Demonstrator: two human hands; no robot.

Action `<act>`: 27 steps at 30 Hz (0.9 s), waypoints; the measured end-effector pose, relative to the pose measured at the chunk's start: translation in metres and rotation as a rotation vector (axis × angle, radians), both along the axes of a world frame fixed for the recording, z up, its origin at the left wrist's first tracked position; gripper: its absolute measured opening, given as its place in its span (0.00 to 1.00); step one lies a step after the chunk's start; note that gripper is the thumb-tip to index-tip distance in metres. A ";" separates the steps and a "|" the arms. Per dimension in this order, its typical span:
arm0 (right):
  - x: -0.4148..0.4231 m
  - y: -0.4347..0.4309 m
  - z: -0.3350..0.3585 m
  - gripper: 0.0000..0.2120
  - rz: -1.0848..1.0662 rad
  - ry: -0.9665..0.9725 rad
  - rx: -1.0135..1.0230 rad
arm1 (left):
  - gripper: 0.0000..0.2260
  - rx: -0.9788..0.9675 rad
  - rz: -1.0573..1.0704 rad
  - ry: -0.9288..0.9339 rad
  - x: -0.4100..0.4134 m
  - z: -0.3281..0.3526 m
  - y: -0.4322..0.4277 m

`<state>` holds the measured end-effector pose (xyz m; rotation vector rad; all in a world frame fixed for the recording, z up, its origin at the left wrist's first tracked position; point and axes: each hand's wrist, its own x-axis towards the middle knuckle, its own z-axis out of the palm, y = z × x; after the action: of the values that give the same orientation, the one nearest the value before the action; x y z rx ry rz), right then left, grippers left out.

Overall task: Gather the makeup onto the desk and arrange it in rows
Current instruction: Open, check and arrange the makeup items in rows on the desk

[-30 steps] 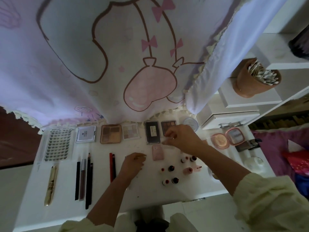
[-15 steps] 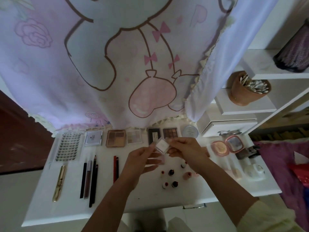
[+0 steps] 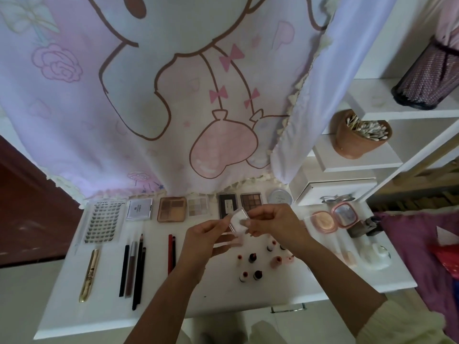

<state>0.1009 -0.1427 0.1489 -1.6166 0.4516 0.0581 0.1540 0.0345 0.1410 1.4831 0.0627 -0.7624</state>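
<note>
Hands meet over the middle of the white desk. The left hand and the right hand each pinch an edge of a small clear square plastic case with a white pad inside, held in the air just in front of the back row.

That row already runs along the curtain's hem: a clear tray of false lashes, a silver square compact, a tan eyeshadow palette, a pale grey palette, a black palette, a brown multi-pan palette and a round white jar.

A second row holds a gold mascara tube, dark pencils and red pencils.

Small capped bottles stand in a loose cluster under the right wrist, and an open pink round compact lies with other pieces at the desk's right end.

The job looks largely done. The case needs a slot, and the bottles and the right end need straightening.
</note>
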 end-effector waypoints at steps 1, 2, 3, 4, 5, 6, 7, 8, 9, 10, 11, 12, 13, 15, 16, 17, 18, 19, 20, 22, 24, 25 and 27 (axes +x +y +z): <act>0.000 0.000 0.000 0.10 -0.004 -0.002 -0.003 | 0.10 0.005 0.002 0.001 0.000 0.000 0.000; 0.000 0.000 -0.001 0.11 -0.010 -0.004 0.000 | 0.11 0.008 0.002 0.004 0.000 0.001 -0.001; 0.000 0.001 -0.002 0.11 -0.019 -0.008 0.012 | 0.12 0.008 0.005 0.014 0.001 0.002 -0.002; -0.001 0.000 -0.003 0.11 -0.030 -0.013 0.033 | 0.14 0.007 0.009 0.030 0.001 0.004 -0.002; -0.001 0.000 -0.003 0.11 -0.039 -0.022 0.057 | 0.16 0.009 0.009 0.050 0.002 0.006 -0.003; -0.001 0.001 -0.003 0.10 -0.042 -0.035 0.075 | 0.18 0.014 -0.003 0.077 0.003 0.008 -0.003; -0.001 0.001 -0.003 0.09 -0.039 -0.050 0.072 | 0.19 0.017 -0.032 0.114 0.003 0.010 -0.004; -0.001 0.002 -0.003 0.09 -0.033 -0.067 0.047 | 0.20 0.010 -0.073 0.161 0.004 0.011 -0.004; 0.000 0.002 -0.002 0.09 -0.029 -0.088 0.007 | 0.21 -0.015 -0.114 0.218 0.004 0.012 -0.004; 0.000 0.003 -0.001 0.09 -0.029 -0.113 -0.034 | 0.22 -0.056 -0.141 0.280 0.005 0.012 -0.003; 0.001 0.004 0.001 0.09 -0.028 -0.139 -0.070 | 0.22 -0.105 -0.150 0.338 0.005 0.012 -0.002; 0.001 0.005 0.002 0.09 -0.021 -0.164 -0.105 | 0.21 -0.154 -0.143 0.387 0.006 0.011 -0.002; 0.002 0.006 0.004 0.09 -0.008 -0.189 -0.146 | 0.21 -0.200 -0.125 0.428 0.006 0.010 -0.001; 0.001 0.009 0.006 0.09 0.017 -0.241 -0.252 | 0.20 -0.286 -0.076 0.498 0.007 0.007 0.000; 0.000 0.010 0.008 0.10 0.031 -0.270 -0.310 | 0.20 -0.323 -0.059 0.518 0.008 0.006 0.001; 0.000 0.011 0.010 0.10 0.049 -0.297 -0.361 | 0.21 -0.353 -0.048 0.529 0.009 0.005 0.001; -0.001 0.013 0.012 0.10 0.067 -0.316 -0.395 | 0.21 -0.378 -0.040 0.532 0.010 0.004 0.001; -0.001 0.014 0.014 0.10 0.079 -0.331 -0.411 | 0.22 -0.400 -0.029 0.532 0.011 0.003 0.001; -0.002 0.015 0.015 0.10 0.084 -0.342 -0.418 | 0.22 -0.423 -0.015 0.531 0.012 0.003 0.001; -0.002 0.014 0.015 0.12 0.095 -0.350 -0.451 | 0.23 -0.459 0.002 0.521 0.013 0.002 0.000; -0.002 0.013 0.014 0.14 0.106 -0.350 -0.504 | 0.24 -0.464 0.008 0.501 0.013 0.001 0.000; -0.002 0.012 0.014 0.14 0.115 -0.355 -0.529 | 0.24 -0.463 0.014 0.494 0.013 0.000 0.000; -0.001 0.011 0.012 0.12 0.135 -0.382 -0.569 | 0.23 -0.475 0.029 0.488 0.013 -0.001 0.001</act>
<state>0.0997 -0.1322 0.1608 -2.1569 0.0565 -0.2985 0.1675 0.0355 0.1400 0.8258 0.2538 -1.0213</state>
